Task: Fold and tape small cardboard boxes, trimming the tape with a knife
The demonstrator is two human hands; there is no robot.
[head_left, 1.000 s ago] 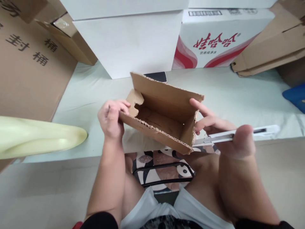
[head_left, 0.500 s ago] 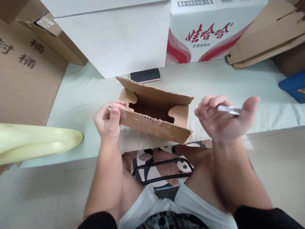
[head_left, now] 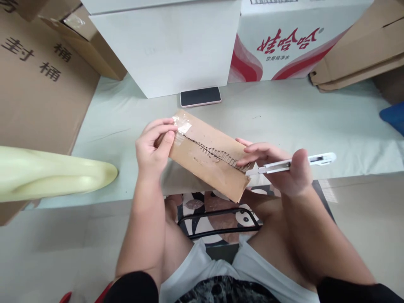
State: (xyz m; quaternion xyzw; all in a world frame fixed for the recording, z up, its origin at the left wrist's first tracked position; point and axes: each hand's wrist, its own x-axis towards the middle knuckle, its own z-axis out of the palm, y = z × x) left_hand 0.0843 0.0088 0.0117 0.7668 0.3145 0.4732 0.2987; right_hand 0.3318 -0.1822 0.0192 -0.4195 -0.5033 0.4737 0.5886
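Observation:
A small brown cardboard box (head_left: 202,164) lies in front of me, its flaps folded together along a ragged, torn seam with clear tape at the left end. My left hand (head_left: 156,145) grips the box's left end, thumb over the near flap and fingers on the far one. In my right hand (head_left: 277,166) is a white utility knife (head_left: 315,160), held under the thumb, its blade end pointing left by the box's right corner. Fingers of that same hand reach onto the box's right end. The inside of the box is hidden.
Behind the box, a smartphone (head_left: 200,97) lies on the pale green cloth (head_left: 268,109). A large white box (head_left: 176,50) and a red-and-white carton (head_left: 284,54) stand at the back. A pale yellow object (head_left: 57,174) juts in from the left; a blue item (head_left: 394,118) sits at the right.
The box's raised flaps have come down and now cover its opening. My right hand has moved left onto the box, and the knife has turned to point at it. My left hand keeps its hold.

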